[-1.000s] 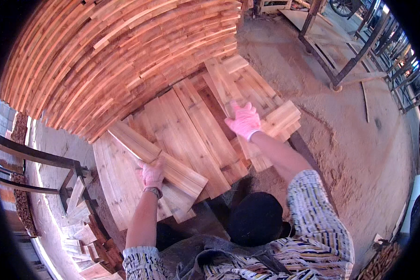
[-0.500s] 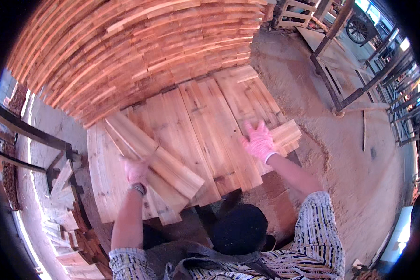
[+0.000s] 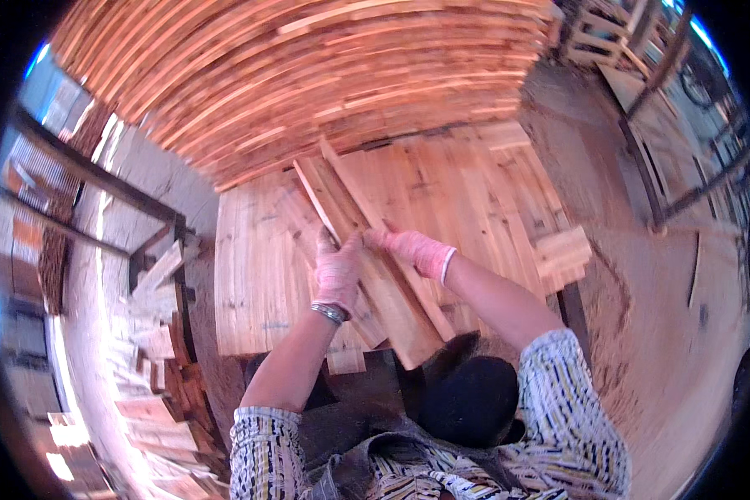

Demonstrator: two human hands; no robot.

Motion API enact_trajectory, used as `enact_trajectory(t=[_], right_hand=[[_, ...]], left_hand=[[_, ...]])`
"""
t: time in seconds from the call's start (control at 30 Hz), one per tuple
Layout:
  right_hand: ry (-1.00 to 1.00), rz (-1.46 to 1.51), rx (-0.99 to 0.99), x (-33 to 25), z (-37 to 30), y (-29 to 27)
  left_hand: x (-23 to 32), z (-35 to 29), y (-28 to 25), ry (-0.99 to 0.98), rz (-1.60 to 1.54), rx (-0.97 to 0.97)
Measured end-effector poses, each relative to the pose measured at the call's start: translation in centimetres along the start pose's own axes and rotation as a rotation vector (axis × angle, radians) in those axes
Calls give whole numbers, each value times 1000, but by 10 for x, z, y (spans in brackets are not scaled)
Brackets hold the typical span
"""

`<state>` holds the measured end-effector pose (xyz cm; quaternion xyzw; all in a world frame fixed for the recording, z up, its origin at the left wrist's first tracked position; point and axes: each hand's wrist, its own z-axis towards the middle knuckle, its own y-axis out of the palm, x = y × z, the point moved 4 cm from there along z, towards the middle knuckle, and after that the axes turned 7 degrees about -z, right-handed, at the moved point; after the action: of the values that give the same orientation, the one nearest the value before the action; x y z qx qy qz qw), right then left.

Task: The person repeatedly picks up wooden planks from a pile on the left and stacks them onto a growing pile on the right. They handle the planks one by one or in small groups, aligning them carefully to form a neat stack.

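Note:
Both my hands wear pink gloves. Near the middle of the work surface, my left hand [image 3: 336, 273] closes on the left edge of a long, narrow wooden board [image 3: 396, 308], thumb over the top. My right hand [image 3: 417, 252] grips the same board from its right side, fingertips close to the left hand. The board lies at a slant, its near end reaching past the front edge. Other narrow boards lie loosely alongside and under it; how many I hold cannot be made out. Beneath them spreads a layer of flat boards [image 3: 254, 262], side by side.
Behind the layer rises a tall stack of boards [image 3: 333, 75]. Short boards [image 3: 562, 250] lie at the right edge. Offcuts [image 3: 154, 408] are heaped at lower left beside a dark metal frame [image 3: 100, 179]. A metal rack [image 3: 667, 192] stands at right on the dusty floor.
My right hand has come left from the right edge to the slanted boards. My left hand has shifted its hold, and the boards now lie steeper and nearer the middle.

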<state>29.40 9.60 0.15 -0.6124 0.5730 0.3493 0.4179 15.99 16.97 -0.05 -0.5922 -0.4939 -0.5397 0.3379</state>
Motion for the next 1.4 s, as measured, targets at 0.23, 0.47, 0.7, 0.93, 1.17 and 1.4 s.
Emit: enact_trajectory(t=[0.23,0.47,0.7,0.93,1.17,1.4], right_hand=[[-38,-318,435,42,-62,-104],[483,-910,819,73,-158,-248],[409,-841,895,114,-129,-222],[-122,-489,398,38,-111,-115],[-236,106,410,6,-103,-84],[322,-815,789,61,-193,-251]], left_hand=[[10,10,-14,-84,210,-62],[-48,36,-54,-87,1183,89],[-42,26,-44,-108,1273,85],[14,-28,5,-234,75,-7],[31,-34,114,49,-81,-589],[19,38,-36,-88,583,-130]])
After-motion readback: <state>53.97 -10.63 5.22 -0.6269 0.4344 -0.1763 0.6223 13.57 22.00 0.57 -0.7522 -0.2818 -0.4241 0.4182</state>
